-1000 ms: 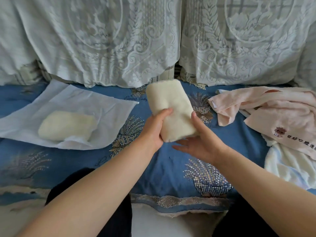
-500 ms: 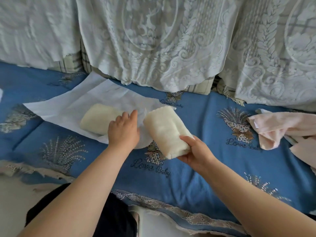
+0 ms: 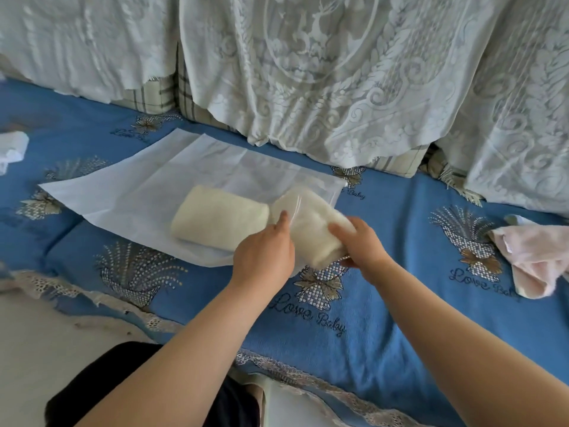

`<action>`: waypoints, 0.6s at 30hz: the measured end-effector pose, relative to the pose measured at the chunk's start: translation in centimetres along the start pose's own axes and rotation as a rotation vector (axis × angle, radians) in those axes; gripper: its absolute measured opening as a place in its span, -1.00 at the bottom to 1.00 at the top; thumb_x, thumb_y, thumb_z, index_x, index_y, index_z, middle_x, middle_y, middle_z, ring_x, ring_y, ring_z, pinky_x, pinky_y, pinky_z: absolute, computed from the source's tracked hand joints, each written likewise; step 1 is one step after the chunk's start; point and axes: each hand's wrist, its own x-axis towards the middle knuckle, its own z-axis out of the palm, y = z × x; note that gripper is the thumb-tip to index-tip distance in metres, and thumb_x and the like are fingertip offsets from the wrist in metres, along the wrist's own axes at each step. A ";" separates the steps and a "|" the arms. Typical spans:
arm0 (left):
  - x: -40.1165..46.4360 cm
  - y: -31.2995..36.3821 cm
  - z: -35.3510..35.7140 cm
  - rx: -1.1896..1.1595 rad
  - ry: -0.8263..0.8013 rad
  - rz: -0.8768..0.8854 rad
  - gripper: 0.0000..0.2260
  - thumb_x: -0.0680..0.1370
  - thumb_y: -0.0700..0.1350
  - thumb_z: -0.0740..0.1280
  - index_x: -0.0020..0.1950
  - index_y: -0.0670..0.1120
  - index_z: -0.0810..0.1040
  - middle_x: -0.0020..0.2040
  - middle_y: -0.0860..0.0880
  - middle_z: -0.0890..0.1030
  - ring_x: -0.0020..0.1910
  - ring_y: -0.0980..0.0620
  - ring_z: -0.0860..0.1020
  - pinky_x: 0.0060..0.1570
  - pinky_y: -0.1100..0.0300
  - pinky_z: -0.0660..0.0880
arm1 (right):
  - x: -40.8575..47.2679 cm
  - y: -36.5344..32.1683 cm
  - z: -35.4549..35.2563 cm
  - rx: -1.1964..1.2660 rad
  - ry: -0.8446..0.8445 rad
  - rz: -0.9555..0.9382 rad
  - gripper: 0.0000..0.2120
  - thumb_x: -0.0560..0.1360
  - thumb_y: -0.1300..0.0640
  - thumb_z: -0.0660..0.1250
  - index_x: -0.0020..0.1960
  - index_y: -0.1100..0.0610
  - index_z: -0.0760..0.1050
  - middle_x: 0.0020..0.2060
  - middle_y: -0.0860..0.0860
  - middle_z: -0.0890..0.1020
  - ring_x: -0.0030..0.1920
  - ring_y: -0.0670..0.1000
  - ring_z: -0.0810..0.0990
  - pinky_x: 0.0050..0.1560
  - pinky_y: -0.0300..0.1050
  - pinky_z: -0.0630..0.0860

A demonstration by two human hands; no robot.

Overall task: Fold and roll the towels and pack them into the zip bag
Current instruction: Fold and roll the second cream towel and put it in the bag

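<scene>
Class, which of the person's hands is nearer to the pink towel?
Right. The right hand grips the cream rolled towel, on the side toward the pink towel; the left hand holds the zip bag's opening, farther away.

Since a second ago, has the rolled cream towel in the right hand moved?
Yes. The rolled cream towel has gone left to the zip bag, its far end now entering the mouth beside the packed towel.

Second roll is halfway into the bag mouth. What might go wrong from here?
1. The left hand holds only a thin edge of the zip bag; the film may slip and the mouth close.
2. The second rolled towel, gripped at its tail by the right hand, may loosen as it is pushed.
3. It may jam against the first rolled towel lying inside.
</scene>
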 end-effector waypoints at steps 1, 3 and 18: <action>-0.1 0.0 0.0 0.005 -0.006 0.002 -0.55 0.61 -0.15 0.05 0.51 -0.10 0.12 -0.11 -0.06 0.56 -0.35 -0.03 0.38 -0.43 0.13 0.20 | 0.3 0.2 0.1 0.096 0.077 -0.033 -0.74 0.54 -0.02 0.27 0.17 0.07 0.42 -0.06 0.08 0.58 -0.22 0.03 0.58 -0.43 -0.16 0.53; -0.4 0.4 0.0 0.020 -0.011 0.024 -0.52 0.62 -0.13 0.04 0.54 -0.10 0.07 -0.04 -0.07 0.59 -0.30 -0.07 0.47 -0.38 0.12 0.24 | 0.6 0.4 0.9 0.314 0.125 -0.032 -0.74 0.55 0.01 0.28 0.18 0.10 0.41 -0.02 0.10 0.58 -0.16 0.06 0.60 -0.40 -0.15 0.54; -2.0 0.5 -0.2 0.018 -0.022 0.047 -0.46 0.61 -0.13 0.06 0.57 0.00 -0.04 0.03 -0.03 0.57 -0.33 -0.04 0.35 -0.52 0.15 0.04 | 3.3 0.1 0.4 0.407 -0.104 0.197 -0.63 0.50 0.15 0.38 0.22 0.28 0.40 0.00 0.15 0.54 -0.13 0.07 0.59 -0.37 -0.19 0.61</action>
